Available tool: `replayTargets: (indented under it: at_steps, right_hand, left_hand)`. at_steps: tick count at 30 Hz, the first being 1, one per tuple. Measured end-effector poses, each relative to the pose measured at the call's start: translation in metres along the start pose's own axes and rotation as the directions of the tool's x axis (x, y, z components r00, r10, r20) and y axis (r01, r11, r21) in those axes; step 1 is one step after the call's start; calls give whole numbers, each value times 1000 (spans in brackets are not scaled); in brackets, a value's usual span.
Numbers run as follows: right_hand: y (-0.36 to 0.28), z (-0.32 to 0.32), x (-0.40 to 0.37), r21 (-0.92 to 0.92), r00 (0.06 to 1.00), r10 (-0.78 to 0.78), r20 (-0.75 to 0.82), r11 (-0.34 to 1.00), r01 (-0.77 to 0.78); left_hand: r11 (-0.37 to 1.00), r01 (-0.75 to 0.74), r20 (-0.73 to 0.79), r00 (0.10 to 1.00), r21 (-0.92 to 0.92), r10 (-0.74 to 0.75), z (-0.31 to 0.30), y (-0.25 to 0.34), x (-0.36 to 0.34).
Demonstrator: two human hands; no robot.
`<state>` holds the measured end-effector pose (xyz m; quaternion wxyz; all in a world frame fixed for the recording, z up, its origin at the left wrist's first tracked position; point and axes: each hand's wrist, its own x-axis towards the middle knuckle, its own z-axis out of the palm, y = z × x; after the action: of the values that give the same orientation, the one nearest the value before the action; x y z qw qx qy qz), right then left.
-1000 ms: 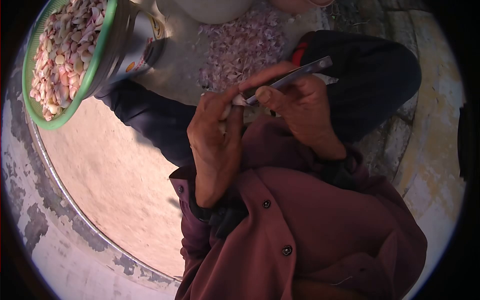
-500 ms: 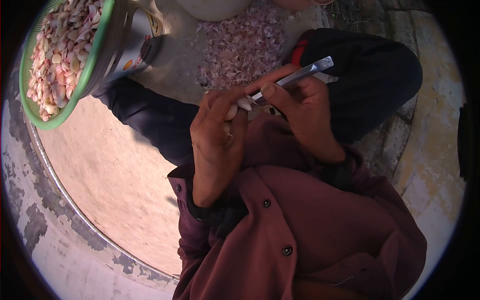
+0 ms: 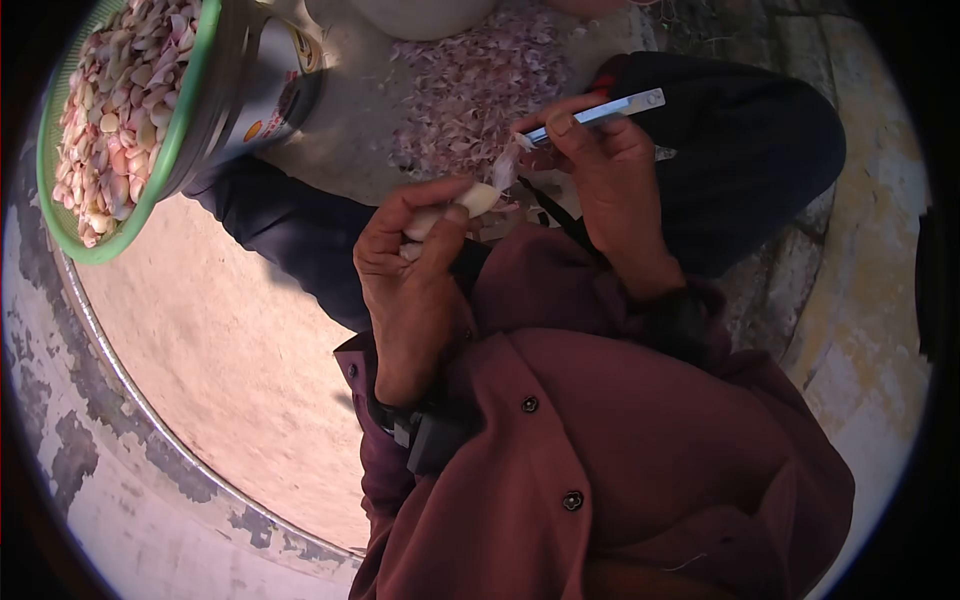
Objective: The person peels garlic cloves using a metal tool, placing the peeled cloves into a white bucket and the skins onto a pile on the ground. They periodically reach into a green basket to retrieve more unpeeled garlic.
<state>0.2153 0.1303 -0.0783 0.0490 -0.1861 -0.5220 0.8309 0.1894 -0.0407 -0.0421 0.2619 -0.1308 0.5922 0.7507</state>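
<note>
My left hand (image 3: 410, 285) pinches a peeled white garlic clove (image 3: 481, 199) between thumb and fingers. More pale garlic shows partly hidden in its palm. In my right hand (image 3: 618, 190) is a small knife (image 3: 610, 109) with a flat silver handle, a hole near its end. Fingers and peel hide its blade. A strip of papery garlic skin (image 3: 505, 170) hangs at the knife's near end, close to the clove's tip. Beyond the hands, a heap of purplish garlic skins (image 3: 480, 85) lies on the ground.
At upper left, a green basket (image 3: 185, 135) full of unpeeled garlic cloves (image 3: 125, 120) rests on a printed bucket (image 3: 270, 90). A pale rounded container (image 3: 425, 12) stands at the top edge. My bent legs (image 3: 740, 150) flank the skins.
My hands have moved apart: the left slightly left, the right slightly up with the knife. A strip of skin has come away from the clove, which now shows bare and white.
</note>
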Motion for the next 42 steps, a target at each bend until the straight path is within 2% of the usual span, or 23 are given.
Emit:
replayTargets:
  at_steps: [2, 4, 5, 7, 8, 10, 11, 13, 14, 16, 20, 22, 23, 25, 26, 28, 29, 31, 35, 38, 40, 41, 42]
  right_hand:
    - [1, -2, -1, 42, 1000, 8, -27, 999, -7]
    - [0, 1, -7, 10, 1000, 14, 21, 1000, -15]
    - [1, -3, -6, 6, 1000, 12, 16, 1000, -12]
    - [6, -10, -1, 106, 991, 2, -136, 994, 13]
    - [6, -11, -1, 109, 991, 3, -135, 994, 12]
    - [7, -12, -1, -5, 999, 8, -40, 1000, -8]
    - [6, -8, -2, -5, 999, 8, -42, 1000, -8]
    - [1, 6, -10, 3, 994, 20, 108, 1000, -21]
    - [-2, 10, -13, 4, 994, 18, 108, 1000, -18]
    - [-5, 15, -17, 149, 983, 133, 128, 977, -152]
    - [-5, 10, -18, 206, 974, 181, 140, 956, -207]
    - [-3, 10, -18, 343, 970, 187, 153, 911, -230]
    - [-3, 10, -18, 343, 971, 185, 153, 911, -228]
    - [-2, 9, -19, 333, 968, 193, 161, 913, -237]
    - [-2, 8, -20, 333, 968, 193, 160, 912, -237]
    - [-1, 7, -20, 362, 964, 192, 185, 898, -249]
    - [-1, 7, -20, 362, 963, 193, 186, 898, -250]
    - [-2, 8, -19, 396, 946, 210, 248, 869, -296]
    - [-3, 11, -21, 353, 948, 228, 222, 887, -296]
    - [-2, 12, -20, 340, 948, 240, 208, 891, -300]
    - [-2, 12, -17, 304, 963, 190, 189, 922, -242]
    - [-1, 12, -17, 305, 963, 191, 188, 921, -242]
    - [1, 13, -17, 280, 968, 180, 175, 933, -224]
  left_hand:
    - [1000, -25, -22, 999, -12, 25, -2, 0, 0]
    - [990, 53, 17, 999, -128, -51, -8, -2, 1]
    - [990, 55, 23, 998, -130, -53, -8, -4, 2]
    - [980, -44, -78, 997, -194, 29, -8, -5, 2]
    - [980, -45, -80, 996, -192, 30, -9, -4, 1]
    - [996, -83, -88, 993, -41, 79, -8, -1, 0]
    - [996, -81, -87, 993, -40, 77, -8, -1, 0]
    - [981, -165, -53, 984, 101, 171, -6, -2, 0]
    - [981, -167, -51, 984, 102, 173, -3, -2, -1]
    - [951, -264, -19, 963, 159, 270, 4, -2, -3]
    - [958, -243, 16, 970, 153, 244, 6, 1, -5]
    - [964, -221, 28, 975, 148, 219, 6, 3, -4]
    - [964, -223, 29, 975, 148, 221, 7, 3, -4]
    - [989, -140, 16, 990, 36, 140, 7, 3, -5]
    - [989, -140, 16, 990, 37, 139, 6, 2, -5]
    - [994, -40, 62, 997, -105, 46, 1, -2, -4]
    - [994, -39, 61, 997, -105, 46, -1, -5, -2]
    - [922, 89, 168, 985, -378, -26, -3, -10, 2]
    - [896, 94, 169, 985, -433, -22, 0, -15, 1]
    - [926, 95, 98, 993, -366, -63, 2, -11, -1]
    - [986, -163, 110, 980, -36, 166, -3, -18, 0]
    - [986, -162, 110, 980, -35, 165, -2, -19, 1]
    - [975, -211, 79, 976, 75, 205, 1, -20, 2]
